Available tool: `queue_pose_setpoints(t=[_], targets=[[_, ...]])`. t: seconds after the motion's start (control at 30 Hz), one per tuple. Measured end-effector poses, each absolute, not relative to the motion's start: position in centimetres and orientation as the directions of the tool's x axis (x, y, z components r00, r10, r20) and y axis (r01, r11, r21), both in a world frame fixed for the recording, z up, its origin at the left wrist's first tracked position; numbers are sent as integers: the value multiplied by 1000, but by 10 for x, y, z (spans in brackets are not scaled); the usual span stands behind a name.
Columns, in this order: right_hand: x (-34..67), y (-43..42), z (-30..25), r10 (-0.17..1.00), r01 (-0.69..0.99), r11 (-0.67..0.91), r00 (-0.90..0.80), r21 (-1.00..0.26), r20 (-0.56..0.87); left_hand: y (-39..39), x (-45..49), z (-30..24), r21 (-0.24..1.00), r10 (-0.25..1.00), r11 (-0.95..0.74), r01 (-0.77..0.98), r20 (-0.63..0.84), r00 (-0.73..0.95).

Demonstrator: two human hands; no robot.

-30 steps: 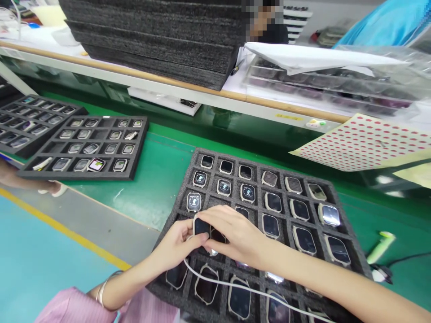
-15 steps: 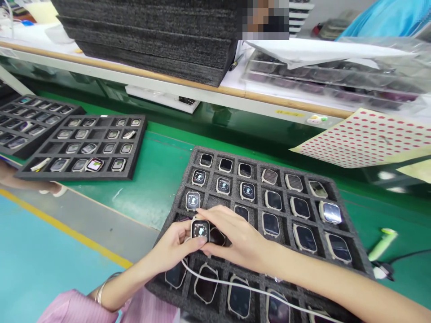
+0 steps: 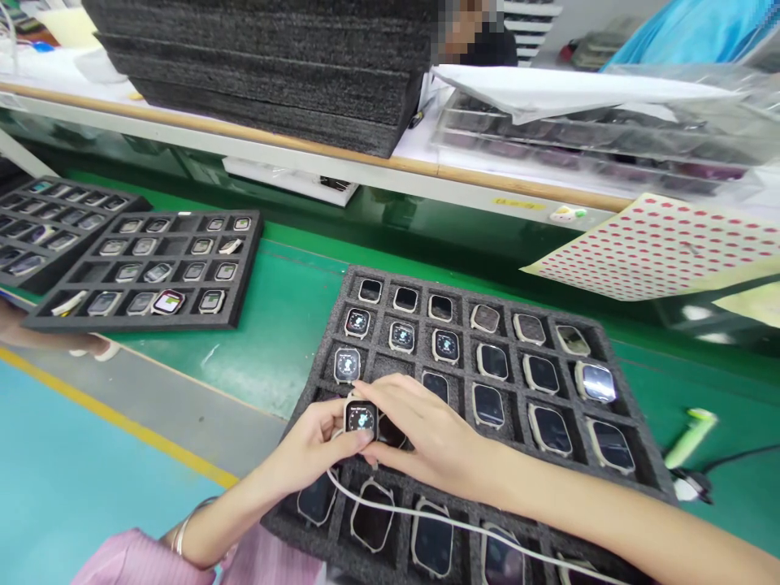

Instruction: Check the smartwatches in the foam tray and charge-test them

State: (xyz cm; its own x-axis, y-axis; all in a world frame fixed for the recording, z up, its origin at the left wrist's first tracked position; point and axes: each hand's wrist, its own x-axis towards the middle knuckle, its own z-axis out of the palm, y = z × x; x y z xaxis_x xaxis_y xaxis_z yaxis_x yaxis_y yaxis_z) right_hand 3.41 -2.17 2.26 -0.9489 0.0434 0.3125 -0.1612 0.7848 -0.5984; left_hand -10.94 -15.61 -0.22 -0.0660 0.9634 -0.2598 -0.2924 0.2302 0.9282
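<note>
My left hand is closed around a smartwatch without a strap, its thumb over the lower part of the lit screen. That screen shows a dial with a bluish figure. From the other side my right hand pinches the same watch, fingertips at its upper edge and thumb low. A white cable runs from under my left hand to the lower right; where it ends is hidden. Beneath both hands lies a dark foam tray with watches in its compartments, several with lit dials, others with dark screens.
Two more foam trays of watches lie at left, the nearer one on the green bench. Stacked black foam stands on the shelf. A red-dotted sheet hangs at right, above a light-green object. Another person shows partly behind.
The view has shifted very slightly. Both hands keep the same hold on the smartwatch, and the watches in the tray stay in place.
</note>
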Motion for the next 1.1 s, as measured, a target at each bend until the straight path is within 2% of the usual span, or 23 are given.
queue_pose_setpoints(t=[0.2, 0.43, 0.73, 0.8, 0.87, 0.97, 1.03, 1.1], targets=[[33, -21, 20, 35, -164, 790, -950, -590, 311, -154, -109, -3, 933, 955, 256, -253, -285, -86], [35, -21, 17, 108, -129, 760, -942, -637, 319, -156, -106, -1, 947, 956, 271, -171, -285, -63], [37, -23, 15, 113, -132, 733, -944, -667, 310, -156, -106, -3, 944, 957, 273, -185, -287, -50], [38, -19, 18, 157, -112, 705, -938, -700, 308, -157, -105, -4, 947, 966, 244, -211, -255, -27], [39, -12, 18, 257, -55, 691, -913, -721, 317, -158, -105, -5, 944, 973, 226, -239, -231, 8], [41, 1, 12, 389, 88, 733, -868, -674, 309, -158, -105, -5, 944, 962, 265, -198, -272, -9], [43, 5, 7, 351, 139, 801, -897, -582, 269, -158, -104, -4, 942, 949, 300, -149, -311, -50], [47, 7, 7, 250, 118, 862, -945, -493, 211, -157, -103, -3, 940, 944, 315, -130, -324, -59]])
